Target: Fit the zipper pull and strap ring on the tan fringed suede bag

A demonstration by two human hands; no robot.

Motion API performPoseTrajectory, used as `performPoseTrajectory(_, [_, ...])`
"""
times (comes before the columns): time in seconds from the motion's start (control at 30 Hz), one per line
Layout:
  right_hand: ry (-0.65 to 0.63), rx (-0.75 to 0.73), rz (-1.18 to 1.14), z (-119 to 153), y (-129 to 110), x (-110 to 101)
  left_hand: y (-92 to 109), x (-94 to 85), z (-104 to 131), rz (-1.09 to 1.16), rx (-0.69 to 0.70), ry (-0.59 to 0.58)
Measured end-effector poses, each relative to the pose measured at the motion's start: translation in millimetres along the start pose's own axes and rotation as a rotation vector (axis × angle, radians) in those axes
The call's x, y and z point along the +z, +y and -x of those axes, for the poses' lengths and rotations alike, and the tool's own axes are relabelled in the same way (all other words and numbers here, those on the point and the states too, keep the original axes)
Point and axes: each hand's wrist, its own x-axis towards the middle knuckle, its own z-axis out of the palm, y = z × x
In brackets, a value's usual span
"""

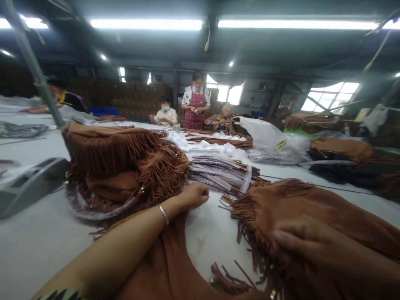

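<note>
Brown leather [165, 266], loose, nearest, passing beneath the left arm [121, 246]. Bag [281, 204], fringed, laid flat at right, presumably so its fringe spreads within reach; it lies below and beyond the right grip [296, 235], and well apart from the left grip [195, 196], white tabletop [203, 233] between. Left grip: fingers curled in; cannot tell whether anything is inside. Right grip: blurred, partly curled over the bag; hold cannot be told. Bag pile [115, 154], left, heaped probably to free the middle. Straps [212, 173], one bundle beyond the left grip, wrapped, likely against scuffing.
</note>
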Motion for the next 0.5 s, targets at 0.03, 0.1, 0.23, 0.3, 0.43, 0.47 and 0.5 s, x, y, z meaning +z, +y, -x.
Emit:
performPoseTrajectory(0.03, [-0.182,-0.039,0.231,-32,-5,-1,-7,1.3,-2,-0.019,-0.013,0.040])
performPoseTrajectory(0.1, [-0.115,-0.118,0.560,-97,-9,6,-20,2.7,-5,-0.066,-0.048,0.119])
performPoseTrajectory(0.23, [-0.063,-0.021,0.736,-194,16,47,-42,8.6,-6,-0.122,-0.093,0.157])
performPoseTrajectory(0.3, [-0.063,0.005,0.800,-215,34,66,-50,12.8,-7,-0.115,-0.103,0.152])
performPoseTrajectory(0.43, [-0.081,-0.024,0.828,-226,54,78,-58,17.3,-13,-0.062,-0.119,0.143])
performPoseTrajectory(0.47, [-0.090,-0.040,0.809,-226,56,75,-58,17.3,-14,-0.048,-0.118,0.140])
performPoseTrajectory(0.5, [-0.099,-0.058,0.779,-227,56,71,-58,17.0,-14,-0.034,-0.115,0.137])
